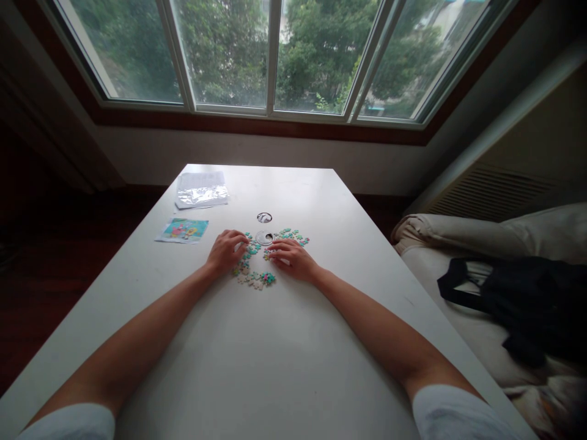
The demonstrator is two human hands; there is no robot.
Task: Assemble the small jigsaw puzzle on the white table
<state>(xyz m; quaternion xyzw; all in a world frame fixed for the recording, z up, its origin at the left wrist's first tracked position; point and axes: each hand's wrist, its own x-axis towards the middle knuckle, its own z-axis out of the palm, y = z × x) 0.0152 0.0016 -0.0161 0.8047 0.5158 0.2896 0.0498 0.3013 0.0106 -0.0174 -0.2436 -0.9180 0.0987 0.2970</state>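
Observation:
Small jigsaw puzzle pieces (254,280), teal, pink, yellow and pale, lie in a loose ring on the white table (257,360). At the ring's left side my left hand (226,250) rests with its fingers bent and a gap at the thumb, the tips touching or just over the pieces. My right hand (294,259) lies at the right side, fingers stretched and slightly apart, some pieces under or beside the tips. Nothing shows held in either hand. Between and beyond them sits a round tin (265,239), with a round disc like a lid (264,217) farther back.
A colourful printed picture sheet (183,230) lies to the left, and a clear plastic bag with paper (202,189) behind it. Beyond the table are a wall and windows (270,113). On the right stands a pale sofa (426,266) with dark clothing (527,299) on it.

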